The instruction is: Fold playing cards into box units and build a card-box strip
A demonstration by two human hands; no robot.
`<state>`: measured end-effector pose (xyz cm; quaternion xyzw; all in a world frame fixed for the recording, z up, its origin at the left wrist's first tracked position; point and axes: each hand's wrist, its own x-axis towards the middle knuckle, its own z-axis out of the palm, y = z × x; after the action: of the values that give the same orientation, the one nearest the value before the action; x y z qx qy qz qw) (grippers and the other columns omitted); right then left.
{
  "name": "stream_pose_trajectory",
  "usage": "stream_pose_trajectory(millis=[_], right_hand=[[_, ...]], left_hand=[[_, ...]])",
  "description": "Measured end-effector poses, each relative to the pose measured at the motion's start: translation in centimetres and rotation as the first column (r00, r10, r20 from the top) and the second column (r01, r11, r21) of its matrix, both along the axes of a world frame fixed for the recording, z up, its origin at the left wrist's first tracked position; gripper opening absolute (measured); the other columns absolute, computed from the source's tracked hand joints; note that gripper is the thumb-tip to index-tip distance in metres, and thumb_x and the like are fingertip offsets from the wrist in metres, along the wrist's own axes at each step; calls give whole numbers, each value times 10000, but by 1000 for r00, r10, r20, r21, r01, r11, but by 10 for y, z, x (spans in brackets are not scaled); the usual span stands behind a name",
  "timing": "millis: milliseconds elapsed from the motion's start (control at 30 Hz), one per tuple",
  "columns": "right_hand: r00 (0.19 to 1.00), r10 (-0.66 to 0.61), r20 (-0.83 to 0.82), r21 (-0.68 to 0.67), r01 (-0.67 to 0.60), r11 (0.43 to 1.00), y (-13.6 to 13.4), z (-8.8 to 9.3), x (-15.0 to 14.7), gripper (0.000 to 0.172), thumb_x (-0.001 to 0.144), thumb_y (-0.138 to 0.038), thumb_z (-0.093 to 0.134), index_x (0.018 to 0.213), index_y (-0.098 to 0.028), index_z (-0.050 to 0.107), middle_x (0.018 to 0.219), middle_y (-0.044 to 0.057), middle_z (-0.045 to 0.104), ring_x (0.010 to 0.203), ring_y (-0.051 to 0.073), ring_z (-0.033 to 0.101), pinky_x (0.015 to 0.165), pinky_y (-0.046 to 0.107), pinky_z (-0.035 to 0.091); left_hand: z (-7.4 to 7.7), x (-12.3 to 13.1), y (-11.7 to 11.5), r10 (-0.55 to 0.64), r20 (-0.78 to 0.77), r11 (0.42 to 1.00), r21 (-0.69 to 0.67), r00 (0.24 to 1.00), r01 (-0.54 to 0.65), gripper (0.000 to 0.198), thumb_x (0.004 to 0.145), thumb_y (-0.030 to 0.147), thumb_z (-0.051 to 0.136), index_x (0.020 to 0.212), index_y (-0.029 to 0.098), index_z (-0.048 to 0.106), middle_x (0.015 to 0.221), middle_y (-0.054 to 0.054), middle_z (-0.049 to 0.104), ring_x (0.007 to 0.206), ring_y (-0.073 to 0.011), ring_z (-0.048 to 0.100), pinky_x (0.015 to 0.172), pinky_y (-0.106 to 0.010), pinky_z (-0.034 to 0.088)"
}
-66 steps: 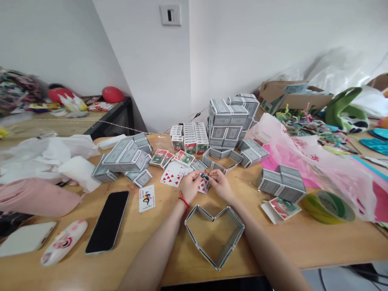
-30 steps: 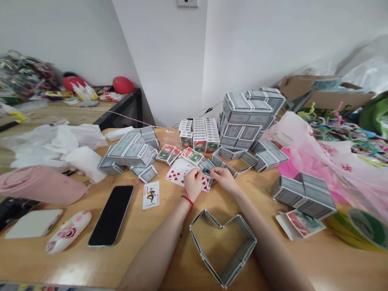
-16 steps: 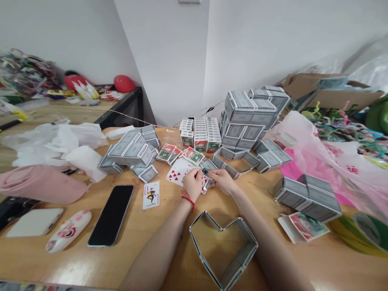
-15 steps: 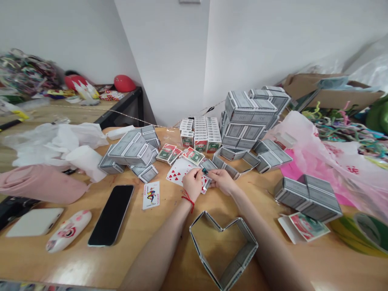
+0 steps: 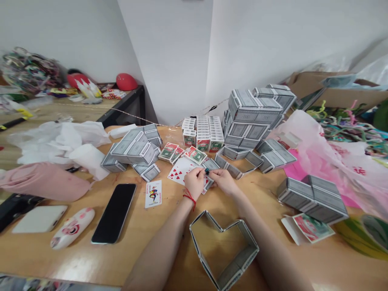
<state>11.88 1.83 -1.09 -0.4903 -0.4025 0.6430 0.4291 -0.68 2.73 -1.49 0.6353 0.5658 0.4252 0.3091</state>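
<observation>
My left hand (image 5: 195,182), with a red string at the wrist, is closed in a pinch at a small dark teal piece (image 5: 207,171). From the other side, the fingertips of my right hand (image 5: 223,182) are pinched on the same piece. What kind of thing it is, I cannot make out. Beneath the hands lie spread playing cards (image 5: 178,173), some face up with red hearts, and grey-backed cards (image 5: 210,163). Between my forearms, nearer to me, stands a heart-shaped frame (image 5: 203,262) of folded cards.
Card boxes (image 5: 209,143) stand in rows at the back, beside stacked grey card blocks (image 5: 254,109). More card blocks (image 5: 133,147) sit left. A joker card (image 5: 153,194), a phone (image 5: 114,214), an opened card box (image 5: 312,228) and a green-yellow tape roll (image 5: 363,234) lie around.
The view has shifted slightly, so most things appear a little further right. Both hands stay together over the cards, still pinching the small dark teal piece.
</observation>
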Motion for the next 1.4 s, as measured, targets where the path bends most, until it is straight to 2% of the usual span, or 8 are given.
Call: stream_pose_trajectory(millis=[233, 567, 733, 900, 1000, 1067, 1267, 1400], right_hand=[[998, -18, -60, -18, 17, 1000, -2, 0, 1, 133, 607, -284, 630, 648, -159, 645, 568, -3, 615, 515, 135, 564, 543, 273, 506], [989, 9, -149, -23, -12, 1000, -15, 3, 0, 209, 634, -251, 541, 790, -172, 656, 672, 24, 668, 662, 180, 636, 629, 308, 519], [980, 66, -187, 69, -54, 996, -19, 0, 6, 247, 653, -270, 576, 861, -160, 650, 783, 49, 680, 731, 175, 633, 692, 322, 510], [997, -62, -50, 197, 71, 978, -20, -4, 7, 281, 698, -400, 619, 861, -171, 630, 798, 47, 671, 713, 165, 620, 717, 332, 508], [959, -242, 145, 333, 183, 925, -20, -6, 8, 264, 726, -427, 585, 822, -184, 621, 789, 49, 663, 711, 174, 606, 707, 321, 498], [882, -355, 309, 446, 195, 874, -21, -6, 9, 226, 764, -399, 540, 818, -196, 624, 802, 53, 664, 730, 185, 604, 716, 318, 484], [627, -544, 558, 690, 14, 724, -28, -2, 11, 197, 828, -249, 426, 861, -229, 619, 836, 63, 664, 790, 195, 609, 753, 321, 466], [553, -603, 575, 763, -97, 639, -28, -2, 11, 227, 835, -178, 393, 872, -228, 611, 869, 72, 664, 835, 192, 605, 777, 326, 463]], left_hand=[[5, -2, 1, -19, 36, 1000, -11, 999, 19, 202, 774, 235, 478, 711, 175, 661, 690, -27, 662, 634, -131, 563, 601, -227, 379], [0, -2, 2, -29, 33, 999, -22, 999, 30, 216, 778, 266, 473, 687, 173, 645, 635, -11, 642, 596, -121, 545, 587, -223, 381], [2, -2, 0, -45, 15, 999, 7, 999, 45, 196, 780, 250, 479, 723, 184, 655, 682, -22, 664, 646, -134, 575, 616, -230, 403], [7, 0, -3, -50, 135, 998, 37, 990, 45, 195, 798, 260, 485, 813, 186, 664, 801, -35, 686, 731, -139, 610, 677, -232, 451], [8, 0, -4, -102, 151, 993, 74, 983, 92, 196, 803, 250, 488, 869, 197, 665, 856, -42, 687, 772, -144, 621, 720, -249, 472], [8, 0, -5, -144, 127, 985, 110, 981, 130, 187, 799, 251, 505, 887, 204, 663, 875, -45, 684, 788, -145, 622, 744, -260, 478], [12, 0, -8, -121, 34, 959, 261, 992, 108, 125, 765, 278, 573, 815, 206, 662, 821, -41, 674, 812, -153, 612, 794, -290, 473], [12, 0, -9, -102, 9, 948, 305, 995, 94, 141, 788, 287, 545, 810, 205, 658, 821, -46, 672, 817, -153, 611, 794, -292, 474]])
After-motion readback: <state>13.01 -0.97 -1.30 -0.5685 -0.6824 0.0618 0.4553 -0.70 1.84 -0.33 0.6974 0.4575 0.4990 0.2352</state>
